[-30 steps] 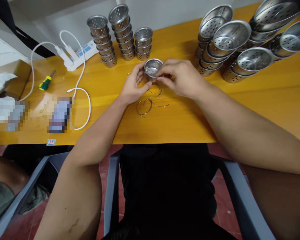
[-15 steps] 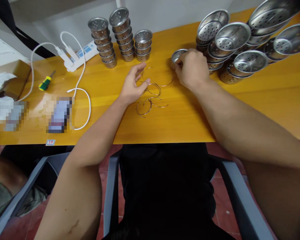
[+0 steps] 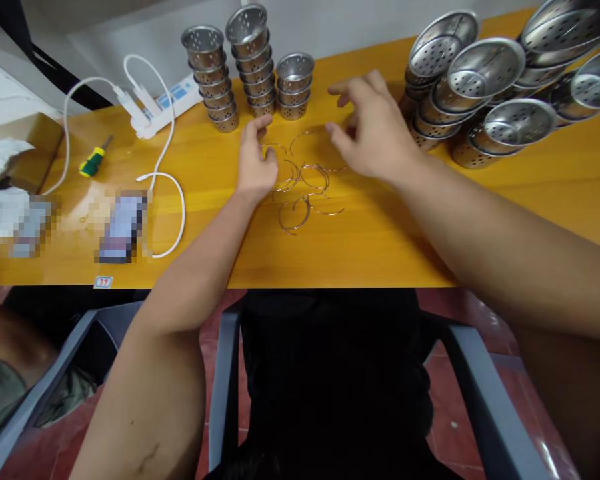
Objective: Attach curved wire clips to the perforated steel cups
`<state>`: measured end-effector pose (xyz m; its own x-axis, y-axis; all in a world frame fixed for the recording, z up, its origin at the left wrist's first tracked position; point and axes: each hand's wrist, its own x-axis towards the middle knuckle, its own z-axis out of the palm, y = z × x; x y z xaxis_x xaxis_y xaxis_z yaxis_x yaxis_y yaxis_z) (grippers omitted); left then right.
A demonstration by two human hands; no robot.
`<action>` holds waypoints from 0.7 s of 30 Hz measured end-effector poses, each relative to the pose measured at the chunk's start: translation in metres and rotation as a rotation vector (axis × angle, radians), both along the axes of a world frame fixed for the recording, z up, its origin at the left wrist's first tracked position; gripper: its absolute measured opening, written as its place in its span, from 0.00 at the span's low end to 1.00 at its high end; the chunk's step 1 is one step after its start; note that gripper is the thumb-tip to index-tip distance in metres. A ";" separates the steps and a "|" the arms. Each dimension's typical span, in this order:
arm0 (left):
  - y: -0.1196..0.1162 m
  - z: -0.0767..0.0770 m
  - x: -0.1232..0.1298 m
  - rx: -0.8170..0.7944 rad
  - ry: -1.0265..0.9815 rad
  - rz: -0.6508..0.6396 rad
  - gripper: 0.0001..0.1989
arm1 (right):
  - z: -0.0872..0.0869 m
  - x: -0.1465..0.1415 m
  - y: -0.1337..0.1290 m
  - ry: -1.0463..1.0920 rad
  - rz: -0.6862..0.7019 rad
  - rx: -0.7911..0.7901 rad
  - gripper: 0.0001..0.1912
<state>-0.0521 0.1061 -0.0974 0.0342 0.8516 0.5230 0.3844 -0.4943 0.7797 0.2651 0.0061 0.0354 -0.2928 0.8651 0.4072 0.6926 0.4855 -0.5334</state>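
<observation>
My left hand hovers at the left edge of several thin curved metal wires, its thumb apart from the bent fingers and nothing visibly held. To the right of the wires, my right hand is over the table with thumb and fingers spread and no object between them. Beyond my left hand stands a short stack of perforated metal cups. A tilted stack of larger perforated metal cups lies just right of my right hand. The single small cup seen earlier is out of sight.
Two taller cup stacks stand at the back beside a white power strip. Further left lie a green and yellow screwdriver, a phone and a white cable. More tilted cups are at right.
My right hand has let go of the small single cup and spread its fingers, which now point left. My left hand has shifted slightly left. The view has moved a little.
</observation>
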 end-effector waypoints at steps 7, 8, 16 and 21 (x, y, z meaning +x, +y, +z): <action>-0.017 0.018 0.003 -0.065 0.055 0.005 0.24 | 0.020 -0.045 0.051 0.061 -0.112 -0.097 0.33; -0.015 0.016 0.004 -0.069 0.048 0.002 0.21 | 0.025 -0.051 0.058 0.064 -0.127 -0.106 0.31; 0.003 -0.003 -0.003 -0.038 0.022 -0.083 0.20 | 0.042 -0.082 0.099 -0.092 -0.189 -0.212 0.16; -0.004 0.005 0.001 -0.032 -0.010 -0.063 0.19 | 0.034 -0.075 0.104 -0.118 -0.232 -0.186 0.15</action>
<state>-0.0514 0.1022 -0.0924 0.0838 0.8640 0.4965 0.3457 -0.4925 0.7987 0.1903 0.1104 0.0691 -0.1146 0.9708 0.2107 0.8359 0.2088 -0.5076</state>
